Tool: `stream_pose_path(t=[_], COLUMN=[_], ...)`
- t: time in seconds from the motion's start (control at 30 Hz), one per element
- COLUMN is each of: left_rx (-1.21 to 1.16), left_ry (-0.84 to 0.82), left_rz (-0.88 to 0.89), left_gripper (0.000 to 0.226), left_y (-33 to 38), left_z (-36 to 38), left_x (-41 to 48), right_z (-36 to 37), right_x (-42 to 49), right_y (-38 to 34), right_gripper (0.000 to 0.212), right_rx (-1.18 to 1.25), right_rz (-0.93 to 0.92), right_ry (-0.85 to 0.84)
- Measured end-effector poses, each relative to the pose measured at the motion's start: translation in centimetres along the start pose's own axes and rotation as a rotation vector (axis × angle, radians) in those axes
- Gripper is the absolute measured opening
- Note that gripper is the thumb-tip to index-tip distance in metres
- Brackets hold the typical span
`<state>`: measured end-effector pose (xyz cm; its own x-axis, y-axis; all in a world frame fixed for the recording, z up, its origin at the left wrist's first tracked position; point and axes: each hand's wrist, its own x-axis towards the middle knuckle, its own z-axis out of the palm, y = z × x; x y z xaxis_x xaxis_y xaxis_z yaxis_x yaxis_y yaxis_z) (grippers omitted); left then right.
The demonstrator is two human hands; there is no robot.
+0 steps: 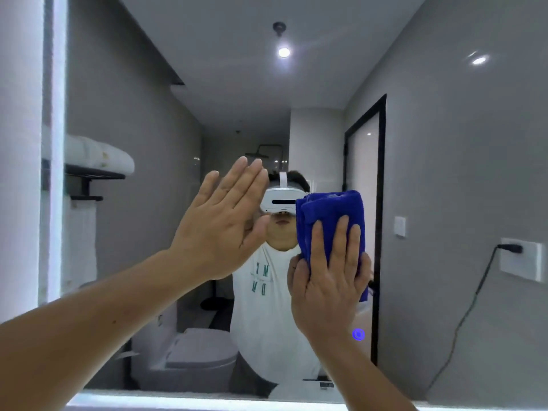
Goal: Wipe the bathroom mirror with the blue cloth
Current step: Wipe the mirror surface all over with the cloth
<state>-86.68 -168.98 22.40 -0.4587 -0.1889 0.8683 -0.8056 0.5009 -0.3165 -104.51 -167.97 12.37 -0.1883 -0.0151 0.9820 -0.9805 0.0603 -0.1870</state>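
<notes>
A: Grip check. Left hand (219, 221): flat, fingers straight and together, palm toward the glass, holding nothing. Whether it touches the mirror (444, 143), can't tell from this angle.

B: Right?

A: Right hand (329, 277): fingers laid straight over the blue cloth (332, 209), pressing it to the glass. No curl round it; the thumb lies along the cloth's left edge. The cloth is folded into a thick pad just right of centre. Its top half sits above the fingertips, and one corner shows below the little finger.

B: Coverage?

A: Judgement only: mid-wipe, central zone. No streaks or wet/dry boundary visible, so no read on how much is done.

B: How to run the stroke well?

A: Even palm pressure, pad flat. Overlapping passes, top down. The pad is held by pressure alone, so go easy on direction changes or it slides out or unfolds. Left hand off the glass; a bare palm leaves prints on wiped glass.

B: Edges?

A: Lit strip (57, 84) at far left and lit bottom edge (207, 403) each need a pass. At far right there's a socket (523, 261) with a cable plugged in. Looks reflected, not sure. If it's real and the cloth is damp, stay clear of it.
</notes>
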Motion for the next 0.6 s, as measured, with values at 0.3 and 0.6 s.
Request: stream_pose_path(t=[0.3, 0.6], left_rx=[0.066, 0.153], left_ry=[-0.072, -0.097], left_rz=[-0.109, -0.179], left_gripper=[0.070, 0.064], left_y=[-8.6, -18.3], left_z=[-2.0, -4.1], left_x=[-6.4, -12.2], right_z=[3.2, 5.5], right_x=[-2.8, -5.4], right_y=[-12.0, -23.2], right_gripper=[0.065, 0.059], right_rx=[0.061, 0.106], right_rz=[-0.059, -0.103], right_ry=[-0.062, -0.110])
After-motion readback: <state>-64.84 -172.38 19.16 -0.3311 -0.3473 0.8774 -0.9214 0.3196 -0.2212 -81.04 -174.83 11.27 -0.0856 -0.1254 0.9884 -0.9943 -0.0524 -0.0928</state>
